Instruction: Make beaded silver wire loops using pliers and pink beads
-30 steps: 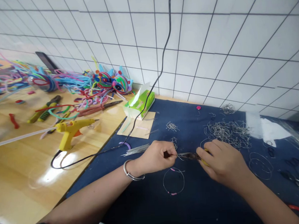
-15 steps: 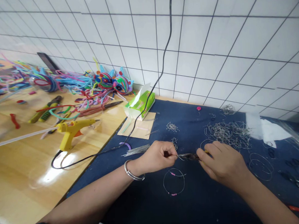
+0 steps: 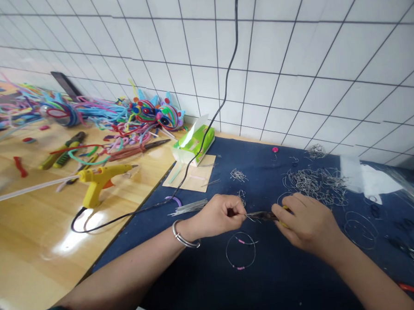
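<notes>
My left hand [image 3: 226,214], with a silver bangle [image 3: 184,237] at its wrist, pinches a thin wire [image 3: 251,217] between thumb and fingers. Closed round the yellow handles of a pair of pliers [image 3: 264,215] is my right hand [image 3: 302,219]. The pliers' dark jaws point left and meet the wire close to my left fingertips; whether they are clamped on it I cannot tell. Below them a wire loop [image 3: 227,255] threaded with pink beads [image 3: 239,268] hangs or lies over the dark blue cloth [image 3: 283,280]. Straight wires [image 3: 190,206] lie beside my left hand.
Tangled wire pieces [image 3: 314,186] lie behind my right hand. A green tissue box [image 3: 194,144] stands near the wall, crossed by a black cable [image 3: 228,80]. On the wooden table at left are a yellow glue gun [image 3: 95,181], pliers [image 3: 63,153] and colourful pipe cleaners [image 3: 104,116].
Both hands stay almost in place. The pliers and my right hand have shifted very slightly, and a pink bead on the loop's upper part has slid a little.
</notes>
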Available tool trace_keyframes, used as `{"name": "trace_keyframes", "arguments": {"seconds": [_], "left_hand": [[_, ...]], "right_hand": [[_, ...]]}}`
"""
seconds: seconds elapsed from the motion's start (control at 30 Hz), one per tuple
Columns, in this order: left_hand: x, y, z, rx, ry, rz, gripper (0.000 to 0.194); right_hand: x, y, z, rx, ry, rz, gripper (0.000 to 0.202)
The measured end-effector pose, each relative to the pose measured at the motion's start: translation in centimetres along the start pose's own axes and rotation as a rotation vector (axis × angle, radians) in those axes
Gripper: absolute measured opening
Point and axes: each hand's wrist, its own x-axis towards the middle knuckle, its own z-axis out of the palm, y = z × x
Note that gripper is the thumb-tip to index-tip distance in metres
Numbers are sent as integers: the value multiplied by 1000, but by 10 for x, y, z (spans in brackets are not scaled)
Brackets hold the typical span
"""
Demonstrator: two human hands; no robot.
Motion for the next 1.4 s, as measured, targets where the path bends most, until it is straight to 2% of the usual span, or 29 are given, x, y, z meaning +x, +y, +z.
{"name": "trace_keyframes", "arguments": {"seconds": [0.5,0.77,0.97,1.2,1.4], "left_hand": [[-2,2,2,53,43,12,7],[0,3,1,-12,5,-40,6],[1,1,2,54,144,-12,7],[-2,5,3,196,329,51,9],[-4,7,4,210,357,71,10]], "right_hand": [[-1,0,3,16,26,-8,14],[0,2,3,25,11,29,12],[0,8,1,50,88,177,11],[2,-11,2,127,100,165,10],[4,-24,6,61,143,224,15]]}}
